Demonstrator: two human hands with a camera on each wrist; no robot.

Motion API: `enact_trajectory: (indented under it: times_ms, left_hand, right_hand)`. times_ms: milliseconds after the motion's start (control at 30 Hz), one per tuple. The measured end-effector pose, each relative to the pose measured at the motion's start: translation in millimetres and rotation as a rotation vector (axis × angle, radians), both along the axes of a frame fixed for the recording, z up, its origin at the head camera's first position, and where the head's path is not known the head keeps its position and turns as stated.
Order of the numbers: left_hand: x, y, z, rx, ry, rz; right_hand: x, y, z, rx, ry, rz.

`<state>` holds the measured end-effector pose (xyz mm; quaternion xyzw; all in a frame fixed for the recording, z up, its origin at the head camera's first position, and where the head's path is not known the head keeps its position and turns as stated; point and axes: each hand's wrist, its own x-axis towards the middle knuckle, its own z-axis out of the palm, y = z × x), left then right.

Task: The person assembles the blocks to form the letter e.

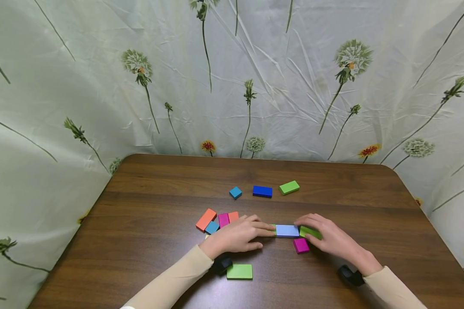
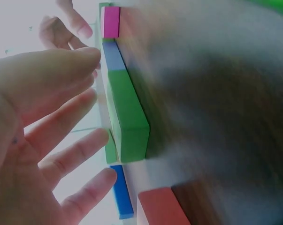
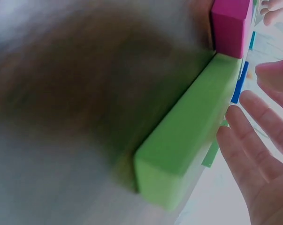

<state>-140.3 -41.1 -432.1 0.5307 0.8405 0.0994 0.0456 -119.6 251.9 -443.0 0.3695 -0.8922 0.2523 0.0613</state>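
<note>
Three blocks form a row in the head view: a light blue block (image 1: 287, 231) in the middle, with a green block (image 1: 308, 231) at its right end and another green block (image 2: 127, 108) at its left end. My left hand (image 1: 237, 235) reaches over the left green block with fairly straight fingers, covering most of it in the head view. Over the right green block is my right hand (image 1: 332, 238), its fingers extended along the far side and its thumb on the near side. A magenta block (image 1: 301, 246) lies just in front of the row.
Behind the hands lie a small teal block (image 1: 235, 192), a dark blue block (image 1: 262, 191) and a green block (image 1: 289, 187). Left of them, orange (image 1: 206, 219), magenta (image 1: 223, 219) and teal blocks cluster beside my left wrist. Another green block (image 1: 239, 272) lies near me on the wooden table (image 1: 139, 193).
</note>
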Motion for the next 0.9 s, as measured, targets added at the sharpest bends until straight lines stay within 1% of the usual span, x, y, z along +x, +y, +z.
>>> enact_trajectory:
  times_ms: [167, 267, 367, 567, 700, 900]
  left_hand:
    - [3.5, 5.2, 1.4, -0.065, 0.01, -0.001]
    - [4.5, 7.9, 1.3, -0.077, 0.0, 0.003]
    - [4.4, 9.6, -0.2, -0.081, -0.011, 0.009]
    - [3.6, 10.6, -3.1, -0.073, -0.009, 0.006]
    - [4.2, 10.7, -3.0, -0.074, -0.01, 0.008]
    - [5.0, 10.5, -3.7, -0.074, 0.012, 0.005]
  right_hand:
    - [4.5, 8, -1.8, -0.005, 0.031, -0.021]
    - [7.0, 11, -2.6, -0.003, 0.034, -0.031]
    - [8.9, 14, -4.0, 0.007, 0.025, -0.045]
    - [12.4, 16, -6.6, 0.039, 0.022, -0.077]
    - [14.2, 16, -7.0, 0.055, 0.019, -0.092]
    - [15.1, 17, -6.2, 0.063, -0.024, -0.131]
